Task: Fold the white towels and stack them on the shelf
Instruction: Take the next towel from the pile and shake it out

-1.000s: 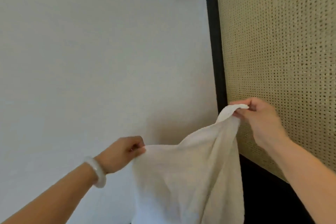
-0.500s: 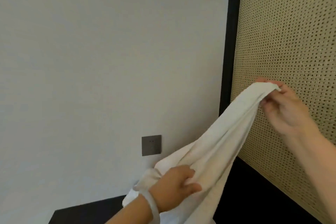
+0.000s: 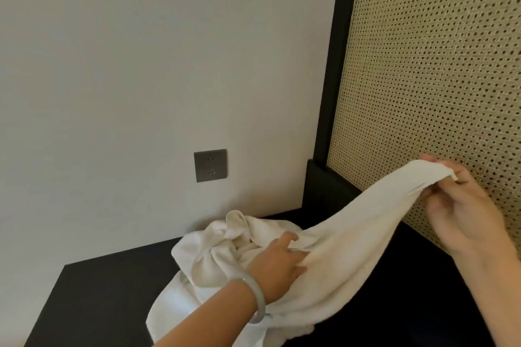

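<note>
White towel point(image 3: 352, 248) is held by both hands across the lower right of the frame. One end is pinched between the thumb and fingers of the right hand point(image 3: 462, 211), near the right edge a little below mid-height, where the cloth is gathered into a narrow band and draped over the fingertips. From that grip the cloth is stretched down and to the left as far as the left hand point(image 3: 277, 265), low in the centre, whose fingers are curled into the fabric and closed on it. A pale bracelet point(image 3: 258, 300) is worn on the left wrist, and part of the cloth below it is covered by the forearm. Left of the left hand the fabric is bunched into a knotted heap that rests on a dark surface point(image 3: 98, 298) at the bottom of the frame; whether the heap belongs to the same towel cannot be told. Much of the surface's middle is hidden beneath the cloth. Behind the right hand, a woven cane panel point(image 3: 437, 65) fills the upper right and is edged on its left by a black frame point(image 3: 337, 51). A plain pale wall point(image 3: 141, 65) takes up the left and centre, and a grey wall socket point(image 3: 210, 165) is set in it just above the heap.
</note>
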A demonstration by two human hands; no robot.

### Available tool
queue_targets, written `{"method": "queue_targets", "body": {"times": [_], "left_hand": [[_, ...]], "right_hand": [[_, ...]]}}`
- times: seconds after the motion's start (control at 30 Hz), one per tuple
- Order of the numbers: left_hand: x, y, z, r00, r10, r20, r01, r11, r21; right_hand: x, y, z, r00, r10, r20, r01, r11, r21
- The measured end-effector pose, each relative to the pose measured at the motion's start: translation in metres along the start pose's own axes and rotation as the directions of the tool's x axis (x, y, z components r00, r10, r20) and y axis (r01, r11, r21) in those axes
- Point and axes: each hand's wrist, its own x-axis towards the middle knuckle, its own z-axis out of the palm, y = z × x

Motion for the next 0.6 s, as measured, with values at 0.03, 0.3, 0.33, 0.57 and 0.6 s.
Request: {"method": "queue_targets", "body": {"times": [0.03, 0.3, 0.33, 0.57, 0.6], "left_hand": [[0.004, 0.002, 0.005, 1.000, 0.007, 0.030, -0.007, 1.000, -0.017], [0.031, 0.008, 0.025, 0.997, -0.068, 0.028, 0.071, 0.992, -0.105], [0.033, 0.008, 0.026, 0.997, -0.076, 0.015, 0.077, 0.989, -0.122], [0.048, 0.007, 0.028, 1.000, -0.029, -0.001, 0.029, 0.982, -0.186], [0.049, 0.007, 0.029, 1.000, -0.016, 0.015, 0.018, 0.984, -0.177]], "right_hand": [[-0.001, 0.000, -0.003, 1.000, 0.000, -0.002, 0.000, 1.000, 0.006], [-0.007, -0.004, -0.015, 0.999, -0.030, -0.034, 0.029, 1.000, -0.006], [-0.008, -0.005, -0.016, 0.999, -0.033, -0.042, 0.033, 0.999, 0.002], [-0.005, -0.006, -0.021, 0.998, -0.031, -0.060, 0.034, 0.998, 0.048], [-0.004, -0.005, -0.021, 0.998, -0.033, -0.055, 0.036, 0.998, 0.050]]}}
